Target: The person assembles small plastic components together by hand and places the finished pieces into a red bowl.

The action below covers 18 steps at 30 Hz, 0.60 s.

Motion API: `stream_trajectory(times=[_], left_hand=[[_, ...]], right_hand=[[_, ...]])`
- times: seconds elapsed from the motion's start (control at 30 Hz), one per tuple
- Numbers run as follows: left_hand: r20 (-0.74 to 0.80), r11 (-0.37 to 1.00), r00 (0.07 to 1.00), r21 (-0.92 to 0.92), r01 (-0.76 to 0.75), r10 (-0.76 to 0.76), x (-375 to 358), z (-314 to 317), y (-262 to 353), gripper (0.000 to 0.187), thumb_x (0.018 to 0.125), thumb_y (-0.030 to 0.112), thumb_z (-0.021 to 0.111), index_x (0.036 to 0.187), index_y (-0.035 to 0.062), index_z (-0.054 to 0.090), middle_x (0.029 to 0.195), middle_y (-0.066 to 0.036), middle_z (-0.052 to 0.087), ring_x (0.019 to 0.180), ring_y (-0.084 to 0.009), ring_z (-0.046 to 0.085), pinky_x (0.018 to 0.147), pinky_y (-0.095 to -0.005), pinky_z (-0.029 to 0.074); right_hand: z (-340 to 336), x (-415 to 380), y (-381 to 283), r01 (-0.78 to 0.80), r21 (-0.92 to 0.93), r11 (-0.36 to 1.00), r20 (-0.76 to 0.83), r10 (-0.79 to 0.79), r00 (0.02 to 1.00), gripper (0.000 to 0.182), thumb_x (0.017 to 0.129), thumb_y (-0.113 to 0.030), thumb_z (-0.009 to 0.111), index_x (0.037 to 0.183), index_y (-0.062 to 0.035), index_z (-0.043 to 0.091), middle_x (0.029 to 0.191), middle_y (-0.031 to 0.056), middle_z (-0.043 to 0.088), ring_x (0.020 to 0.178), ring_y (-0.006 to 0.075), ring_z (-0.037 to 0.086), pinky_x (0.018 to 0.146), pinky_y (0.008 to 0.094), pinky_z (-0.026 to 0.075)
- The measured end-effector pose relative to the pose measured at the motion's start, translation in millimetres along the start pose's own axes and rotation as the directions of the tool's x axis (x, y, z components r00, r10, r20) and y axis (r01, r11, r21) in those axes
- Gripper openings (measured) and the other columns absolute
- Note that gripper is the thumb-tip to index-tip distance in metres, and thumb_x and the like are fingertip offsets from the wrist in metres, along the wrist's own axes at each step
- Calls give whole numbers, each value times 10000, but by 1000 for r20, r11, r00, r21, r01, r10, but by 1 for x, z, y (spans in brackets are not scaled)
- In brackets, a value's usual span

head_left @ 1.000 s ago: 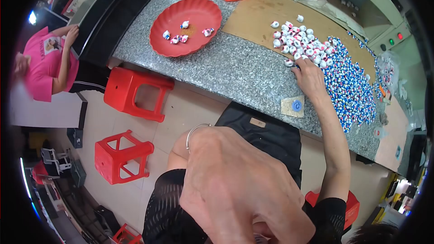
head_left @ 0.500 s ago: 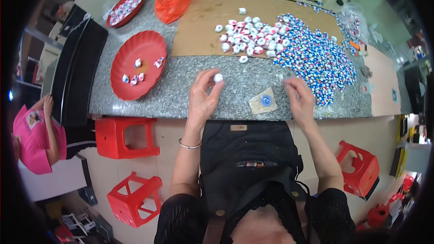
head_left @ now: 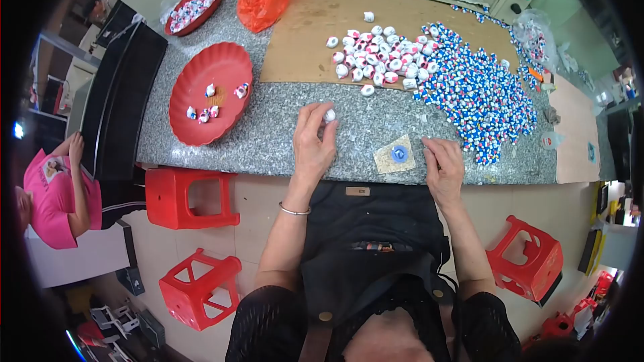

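Note:
My left hand (head_left: pixel 314 142) is just above the granite counter, with its thumb and fingers closed on a small white round piece (head_left: pixel 329 115). At the counter's front edge, my right hand (head_left: pixel 445 169) has its thumb and fingertips pinched together; anything between them is too small to make out. Between my hands lies a square tan pad (head_left: pixel 384 161) bearing a round blue piece (head_left: pixel 400 154). Beyond them is a heap of white and pink round pieces (head_left: pixel 382 57) on cardboard. Many small blue and white pieces (head_left: pixel 479 94) spread beside that heap.
A red scalloped plate (head_left: pixel 184 104) with several finished-looking pieces stands left, with a fuller red bowl (head_left: pixel 216 7) and an orange bag (head_left: pixel 265 3) behind. Red stools (head_left: pixel 178 198) stand below the counter. A person in a pink shirt (head_left: pixel 57 194) is at far left.
My right hand has come down closer to the counter's front edge, beside the pad. My left hand keeps the white piece and has barely moved. The whole view has shifted slightly.

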<state>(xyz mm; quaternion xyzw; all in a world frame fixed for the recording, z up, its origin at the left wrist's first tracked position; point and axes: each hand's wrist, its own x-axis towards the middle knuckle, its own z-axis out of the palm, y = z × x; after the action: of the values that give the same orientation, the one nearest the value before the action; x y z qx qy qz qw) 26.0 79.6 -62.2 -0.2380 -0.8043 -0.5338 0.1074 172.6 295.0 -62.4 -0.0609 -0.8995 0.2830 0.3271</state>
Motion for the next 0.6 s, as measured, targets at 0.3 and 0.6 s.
stream_trajectory(times=[0.3, 0.6], left_hand=[[36, 994, 996, -63, 84, -82, -2, -2, -3, 333, 831, -50, 661, 1157, -15, 604, 1045, -93, 585, 870, -149, 641, 749, -260, 537], [8, 982, 996, -167, 93, -92, -2, -1, -5, 315, 834, -63, 656, 1143, -18, 610, 1081, -87, 565, 886, -134, 624, 765, -246, 544]], right_hand=[[-1, -5, 4, -83, 26, 996, -14, 83, 996, 210, 792, 26, 673, 994, -30, 682, 907, 138, 623, 844, 286, 593, 718, 358, 479], [-8, -3, 3, -79, 0, 997, 21, 79, 997, 180, 788, 17, 677, 964, -19, 668, 915, 115, 643, 831, 286, 605, 699, 363, 485]])
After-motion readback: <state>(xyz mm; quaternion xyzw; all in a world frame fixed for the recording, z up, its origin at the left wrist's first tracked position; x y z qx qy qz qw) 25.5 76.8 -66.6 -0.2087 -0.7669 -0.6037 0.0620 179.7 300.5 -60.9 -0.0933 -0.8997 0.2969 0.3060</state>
